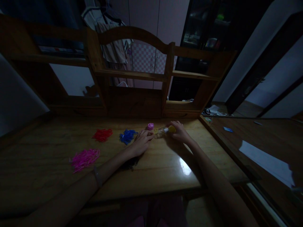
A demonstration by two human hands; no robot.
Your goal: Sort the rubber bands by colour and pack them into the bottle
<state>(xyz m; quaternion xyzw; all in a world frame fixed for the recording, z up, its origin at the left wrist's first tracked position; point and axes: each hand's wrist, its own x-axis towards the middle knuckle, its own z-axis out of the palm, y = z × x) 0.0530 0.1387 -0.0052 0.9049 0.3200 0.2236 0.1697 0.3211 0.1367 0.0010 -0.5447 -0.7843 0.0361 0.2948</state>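
My right hand (180,132) is wrapped round the base end of a small clear bottle (162,131). The bottle lies tilted on its side just above the table, its mouth towards the left, with a yellow mass in its base end. At that mouth is my left hand (142,142), palm down, fingers bent and drawn together; whatever is between them is too small to make out. Behind the fingers stands a pink cap (150,126), and a small yellow loop (155,130) lies beside it. Dark strands (131,163) are partly hidden below my left wrist.
A blue pile (127,136) of small strands lies left of my left hand. Farther left are a red pile (102,135) and a pink pile (84,159). A wooden shelf unit (134,75) rises at the table's back edge. White paper (266,162) lies on the surface to the right.
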